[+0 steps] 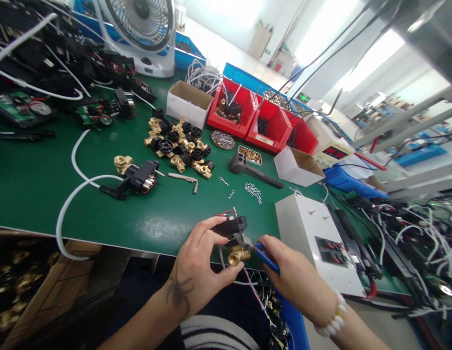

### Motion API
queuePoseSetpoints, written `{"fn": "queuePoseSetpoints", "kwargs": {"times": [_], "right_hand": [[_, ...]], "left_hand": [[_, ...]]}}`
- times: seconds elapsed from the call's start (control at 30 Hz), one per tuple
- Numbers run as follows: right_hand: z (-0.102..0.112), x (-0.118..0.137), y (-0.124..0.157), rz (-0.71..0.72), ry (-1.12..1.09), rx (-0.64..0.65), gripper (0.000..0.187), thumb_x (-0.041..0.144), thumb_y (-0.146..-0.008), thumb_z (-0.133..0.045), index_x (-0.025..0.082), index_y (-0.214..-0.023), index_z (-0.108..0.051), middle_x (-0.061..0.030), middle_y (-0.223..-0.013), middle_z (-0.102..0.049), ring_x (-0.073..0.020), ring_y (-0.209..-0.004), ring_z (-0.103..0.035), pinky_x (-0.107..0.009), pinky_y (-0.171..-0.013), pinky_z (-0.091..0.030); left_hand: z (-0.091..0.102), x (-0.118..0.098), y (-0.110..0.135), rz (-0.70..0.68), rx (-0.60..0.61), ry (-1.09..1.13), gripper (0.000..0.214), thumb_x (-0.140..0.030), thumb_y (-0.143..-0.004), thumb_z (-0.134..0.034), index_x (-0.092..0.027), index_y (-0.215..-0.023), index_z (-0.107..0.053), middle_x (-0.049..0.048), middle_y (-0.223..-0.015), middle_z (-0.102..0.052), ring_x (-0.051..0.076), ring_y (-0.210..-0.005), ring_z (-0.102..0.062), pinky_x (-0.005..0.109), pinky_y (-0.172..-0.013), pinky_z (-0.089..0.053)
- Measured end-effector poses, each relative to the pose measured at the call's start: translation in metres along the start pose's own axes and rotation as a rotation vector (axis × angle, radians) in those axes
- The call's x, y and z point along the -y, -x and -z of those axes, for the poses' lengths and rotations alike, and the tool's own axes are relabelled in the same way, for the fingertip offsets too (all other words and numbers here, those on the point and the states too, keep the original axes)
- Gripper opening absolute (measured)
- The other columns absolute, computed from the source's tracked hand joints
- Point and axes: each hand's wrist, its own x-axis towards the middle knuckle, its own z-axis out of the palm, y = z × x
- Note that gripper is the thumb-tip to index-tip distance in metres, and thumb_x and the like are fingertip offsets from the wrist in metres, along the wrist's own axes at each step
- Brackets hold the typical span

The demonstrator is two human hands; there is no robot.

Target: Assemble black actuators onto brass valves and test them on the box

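Note:
My left hand [204, 255] is closed round a valve assembly, whose black housing [231, 224] sits above a brass valve body [237, 255]. Blue-handled pliers [267, 258] are gripped in my right hand [291, 267]. Their metal jaws touch the assembly between the housing and the brass; the exact contact spot is too small to tell. Thin wire clips [252, 192] lie in a small heap beyond my hands, with two loose ones nearby. Further left lies a similar assembly [140, 177] with a white cable.
Brass valve bodies [180, 143] with black caps are piled at mid-table. Behind them stand red bins [235, 109] and a white carton [187, 104]. A black mallet [255, 171] and an angled metal tool [184, 178] lie nearer. On the right is a grey-white box [302, 228]; a fan [142, 29] stands at the back.

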Motion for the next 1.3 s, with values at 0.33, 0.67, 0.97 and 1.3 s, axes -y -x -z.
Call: {"fn": "queuePoseSetpoints", "kwargs": {"times": [0.33, 0.67, 0.97, 1.3], "right_hand": [[-0.001, 0.001, -0.002, -0.004, -0.008, -0.018, 0.019, 0.005, -0.081, -0.043, 0.021, -0.087, -0.053, -0.0005, -0.070, -0.057, -0.0149, -0.053, -0.053, -0.025, -0.050, -0.040], [-0.001, 0.004, -0.003, 0.044, 0.031, 0.083, 0.022, 0.003, -0.078, -0.042, 0.019, -0.087, -0.053, -0.0015, -0.070, -0.056, -0.0152, -0.054, -0.053, -0.025, -0.050, -0.039], [0.007, 0.002, -0.005, -0.025, 0.006, -0.005, 0.019, 0.007, -0.081, -0.044, 0.020, -0.090, -0.054, -0.0009, -0.070, -0.058, -0.0150, -0.054, -0.054, -0.025, -0.050, -0.041], [0.003, 0.004, -0.002, -0.051, -0.005, -0.028, 0.020, 0.005, -0.079, -0.045, 0.021, -0.088, -0.053, -0.0015, -0.073, -0.060, -0.0152, -0.056, -0.056, -0.025, -0.052, -0.043]], "left_hand": [[0.000, 0.000, 0.001, -0.001, -0.008, 0.001, 0.029, -0.019, -0.074, -0.074, -0.018, -0.094, -0.053, 0.0143, -0.126, -0.058, 0.026, -0.120, -0.057, 0.046, -0.098, -0.053], [-0.002, 0.001, 0.000, -0.039, 0.008, -0.011, 0.029, -0.017, -0.074, -0.074, -0.017, -0.095, -0.054, 0.0137, -0.125, -0.059, 0.024, -0.120, -0.056, 0.041, -0.099, -0.053], [-0.001, 0.001, 0.001, -0.034, -0.003, -0.004, 0.031, -0.019, -0.074, -0.075, -0.018, -0.095, -0.052, 0.0142, -0.125, -0.058, 0.025, -0.120, -0.056, 0.044, -0.099, -0.052], [0.000, 0.002, 0.002, -0.011, -0.004, 0.002, 0.031, -0.018, -0.073, -0.076, -0.018, -0.094, -0.053, 0.0134, -0.127, -0.057, 0.024, -0.121, -0.055, 0.042, -0.101, -0.051]]}}
